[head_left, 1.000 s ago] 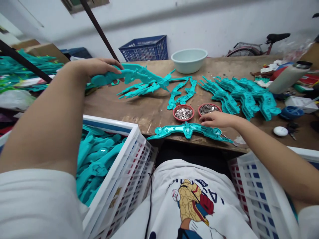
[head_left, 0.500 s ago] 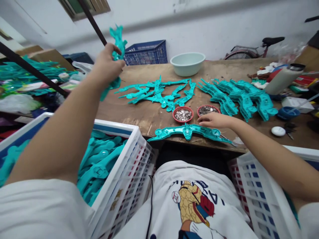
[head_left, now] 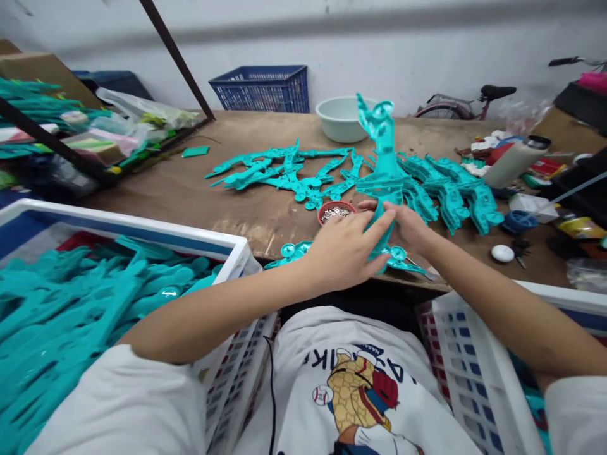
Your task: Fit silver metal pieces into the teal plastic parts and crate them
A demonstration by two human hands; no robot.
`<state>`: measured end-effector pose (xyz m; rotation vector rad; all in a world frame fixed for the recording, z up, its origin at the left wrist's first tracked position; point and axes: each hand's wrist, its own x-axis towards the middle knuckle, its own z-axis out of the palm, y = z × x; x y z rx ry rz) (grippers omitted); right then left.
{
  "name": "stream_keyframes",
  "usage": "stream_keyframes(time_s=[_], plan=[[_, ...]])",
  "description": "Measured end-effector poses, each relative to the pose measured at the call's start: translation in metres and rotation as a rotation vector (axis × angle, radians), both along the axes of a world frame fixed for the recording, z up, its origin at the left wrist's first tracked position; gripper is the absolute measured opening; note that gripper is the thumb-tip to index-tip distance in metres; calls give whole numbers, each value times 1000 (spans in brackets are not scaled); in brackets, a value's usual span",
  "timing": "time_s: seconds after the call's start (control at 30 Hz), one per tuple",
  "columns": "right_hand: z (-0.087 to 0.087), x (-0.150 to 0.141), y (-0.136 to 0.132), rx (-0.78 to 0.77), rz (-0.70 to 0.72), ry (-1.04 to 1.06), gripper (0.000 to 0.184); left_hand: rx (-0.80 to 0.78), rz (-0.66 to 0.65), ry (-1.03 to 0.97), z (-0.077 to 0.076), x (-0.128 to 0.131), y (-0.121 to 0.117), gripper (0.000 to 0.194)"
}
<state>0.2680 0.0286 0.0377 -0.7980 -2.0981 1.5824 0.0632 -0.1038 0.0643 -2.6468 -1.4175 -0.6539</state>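
I had my left hand and right hand together over the wooden bench, fingers of both closed around the lower end of a teal plastic molding held upright. A red dish of metal bits sat just beside the hands, a white crate of teal parts to my left.

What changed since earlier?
The left hand swung the teal moulded plastic part from the left of the table to centre, now upright. The right hand left the flat teal part at its edge and also grips the upright part. The red dish of metal bits stayed put.
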Motion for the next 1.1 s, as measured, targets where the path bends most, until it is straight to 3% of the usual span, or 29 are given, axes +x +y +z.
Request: stream_keyframes(time_s=[0.03,0.1,0.2,0.27,0.33,0.43,0.53,0.6,0.73,0.9,1.0,1.1], plan=[[5,8,6,-38,9,-11,86,29,37,64,17,-11,-2,69],[14,24,16,-142,86,-72,87,79,118,161,45,-34,0,63],[24,42,20,-313,336,-260,97,41,195,246,58,-58,19,67],[28,45,19,-360,430,-380,99,-105,257,326,48,-65,33,63],[28,43,19,-318,412,-489,94,-296,322,442,34,-68,44,55],[20,39,28,-61,244,-589,85,-500,400,585,18,-74,52,52],[10,40,38,249,105,-674,83,-615,392,658,7,-80,57,47],[5,40,40,349,111,-745,78,-648,359,664,-1,-81,60,49],[-2,31,32,395,196,-862,71,-677,338,638,-19,-78,65,53],[-13,11,15,554,263,-1063,59,-685,346,613,-39,-78,69,43],[-21,2,7,650,275,-1119,63,-681,379,555,-52,-80,73,43],[-25,-6,2,631,233,-1188,63,-668,392,423,-61,-86,77,49]])
